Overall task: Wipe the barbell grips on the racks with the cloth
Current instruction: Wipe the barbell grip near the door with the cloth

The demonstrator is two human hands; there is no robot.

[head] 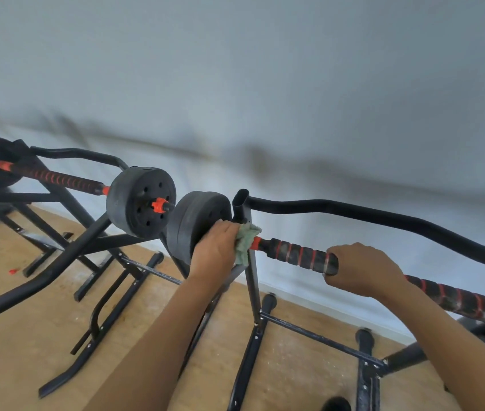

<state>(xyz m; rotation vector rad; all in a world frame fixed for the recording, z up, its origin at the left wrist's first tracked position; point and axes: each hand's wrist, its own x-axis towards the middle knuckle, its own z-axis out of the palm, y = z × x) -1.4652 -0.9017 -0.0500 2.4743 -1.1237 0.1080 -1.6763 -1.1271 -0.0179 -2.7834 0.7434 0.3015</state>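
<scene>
A barbell with a black-and-red ribbed grip point(300, 255) lies across the near rack point(253, 280). My left hand point(216, 247) holds a pale green cloth point(245, 240) wrapped round the bar's red end, right beside the black weight plates point(196, 221). My right hand point(359, 269) grips the same bar further right, its fingers curled over it. The grip continues past that hand to the lower right point(466, 301). A second barbell with a similar ribbed grip point(57, 176) rests on the far rack at the left.
The second barbell's plate point(140, 201) hangs close to the near barbell's plates. A curved black padded bar point(383, 216) runs behind the near barbell. Black rack legs and crossbars point(116, 292) spread over the wooden floor. A white wall stands just behind.
</scene>
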